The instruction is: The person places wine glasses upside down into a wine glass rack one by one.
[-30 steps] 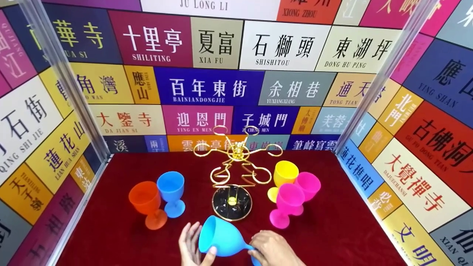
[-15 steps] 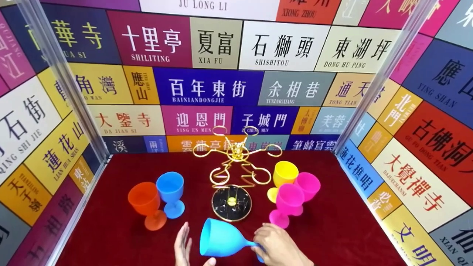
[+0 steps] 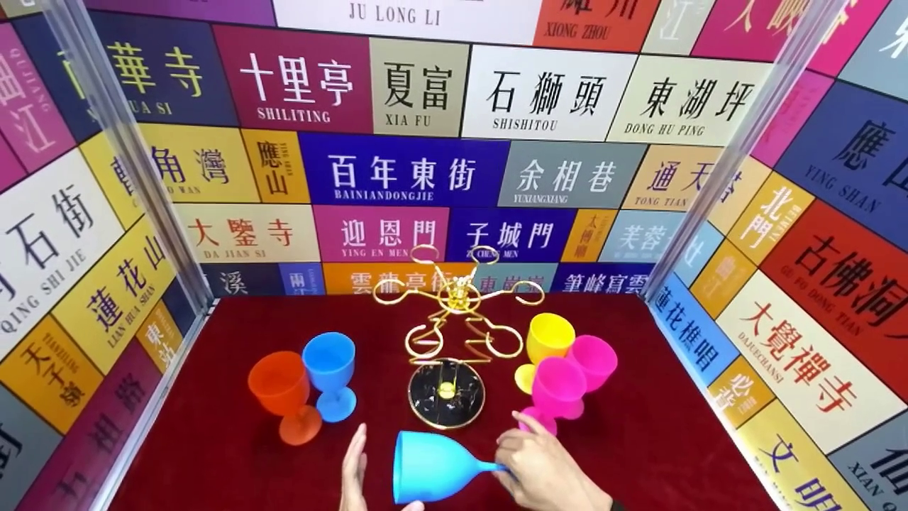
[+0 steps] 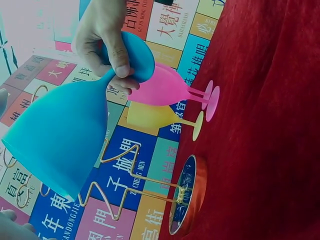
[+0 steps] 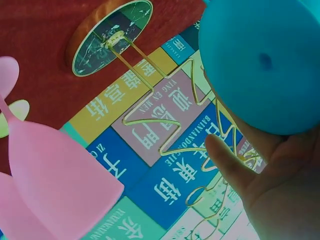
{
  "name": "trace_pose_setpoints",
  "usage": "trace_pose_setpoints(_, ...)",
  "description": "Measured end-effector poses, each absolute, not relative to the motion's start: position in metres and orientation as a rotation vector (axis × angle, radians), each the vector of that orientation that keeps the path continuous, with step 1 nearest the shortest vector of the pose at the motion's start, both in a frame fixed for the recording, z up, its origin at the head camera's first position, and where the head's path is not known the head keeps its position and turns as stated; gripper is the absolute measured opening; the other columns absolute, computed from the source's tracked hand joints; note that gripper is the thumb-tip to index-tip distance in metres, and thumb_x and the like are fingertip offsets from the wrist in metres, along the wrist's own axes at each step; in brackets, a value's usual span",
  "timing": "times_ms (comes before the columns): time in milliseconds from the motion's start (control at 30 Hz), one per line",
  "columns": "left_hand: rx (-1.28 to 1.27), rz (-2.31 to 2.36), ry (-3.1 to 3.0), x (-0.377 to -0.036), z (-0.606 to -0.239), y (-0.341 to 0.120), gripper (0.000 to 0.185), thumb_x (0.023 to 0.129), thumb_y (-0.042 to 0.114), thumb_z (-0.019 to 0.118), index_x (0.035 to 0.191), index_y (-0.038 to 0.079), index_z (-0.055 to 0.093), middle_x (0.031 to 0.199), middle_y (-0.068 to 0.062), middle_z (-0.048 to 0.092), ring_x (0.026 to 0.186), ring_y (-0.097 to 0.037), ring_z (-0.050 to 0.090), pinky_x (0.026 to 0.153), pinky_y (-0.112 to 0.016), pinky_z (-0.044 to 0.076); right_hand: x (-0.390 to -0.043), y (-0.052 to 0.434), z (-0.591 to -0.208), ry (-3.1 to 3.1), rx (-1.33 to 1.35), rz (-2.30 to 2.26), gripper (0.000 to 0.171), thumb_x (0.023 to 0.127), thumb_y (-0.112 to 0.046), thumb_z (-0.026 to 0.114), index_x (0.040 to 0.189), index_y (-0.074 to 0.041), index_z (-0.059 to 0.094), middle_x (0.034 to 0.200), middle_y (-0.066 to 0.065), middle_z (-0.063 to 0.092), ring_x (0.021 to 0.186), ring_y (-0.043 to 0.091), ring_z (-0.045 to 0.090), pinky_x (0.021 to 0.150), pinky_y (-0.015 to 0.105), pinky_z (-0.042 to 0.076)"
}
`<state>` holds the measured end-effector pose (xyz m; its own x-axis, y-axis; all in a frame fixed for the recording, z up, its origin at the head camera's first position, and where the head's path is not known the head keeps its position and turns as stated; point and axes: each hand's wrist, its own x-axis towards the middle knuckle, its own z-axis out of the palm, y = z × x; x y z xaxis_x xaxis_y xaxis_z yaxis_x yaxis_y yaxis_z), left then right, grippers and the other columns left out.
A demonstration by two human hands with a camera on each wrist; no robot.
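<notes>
In the head view a light blue plastic goblet (image 3: 434, 468) lies sideways in the air, its mouth to the left. My right hand (image 3: 546, 465) pinches it near the foot end of the stem, index finger stretched forward over a pink goblet's foot. The left wrist view shows the thumb (image 4: 119, 55) against the round foot (image 4: 140, 57). My left hand (image 3: 353, 468) is beside the goblet's mouth, fingers straight and upright, thumb tip just below the bowl. Beyond the goblet stands a gold wire cup rack (image 3: 460, 294) on a round black base (image 3: 447, 394).
On the left stand an orange goblet (image 3: 279, 383) and a blue goblet (image 3: 329, 362). Two pink goblets (image 3: 559, 380) and a yellow goblet (image 3: 550, 337) stand close together on the right. Dark red cloth (image 3: 227, 461) covers the table, with sign-printed walls (image 3: 404, 170) around it.
My left thumb has come off the bowl and the left fingers have straightened away from it. The goblet has levelled and moved nearer in my right hand, whose index finger has extended.
</notes>
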<state>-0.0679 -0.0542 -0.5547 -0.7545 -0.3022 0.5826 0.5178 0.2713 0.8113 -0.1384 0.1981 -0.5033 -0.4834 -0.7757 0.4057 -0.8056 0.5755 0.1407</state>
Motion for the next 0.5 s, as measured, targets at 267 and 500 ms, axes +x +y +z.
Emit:
trace_pose_setpoints(267,-0.458,-1.383,-1.76,-0.079,-0.562,-0.058,0.109,0.049,0.021,0.089,0.133,-0.019,0.031,0.14,-0.032,0.036,0.137,-0.019,0.034,0.111,-0.016,0.025,-0.14,0.196,-0.488,-2.381,1.3,-0.047,0.017,0.073,-0.023,0.071,0.061,-0.017,0.06,0.06,-0.01,0.057,0.071,0.01,0.055,0.1,0.047,0.038)
trace_pose_setpoints(500,-0.432,-1.169,-1.924,-0.072,-0.553,-0.062,0.1,0.058,0.039,0.085,0.135,-0.007,0.04,0.144,-0.026,0.037,0.141,-0.024,0.028,0.118,-0.022,0.01,-0.144,0.192,-0.474,-2.361,1.323,-0.19,0.016,0.073,-0.027,0.07,0.064,-0.016,0.064,0.064,-0.008,0.063,0.075,0.011,0.058,0.102,0.049,0.037)
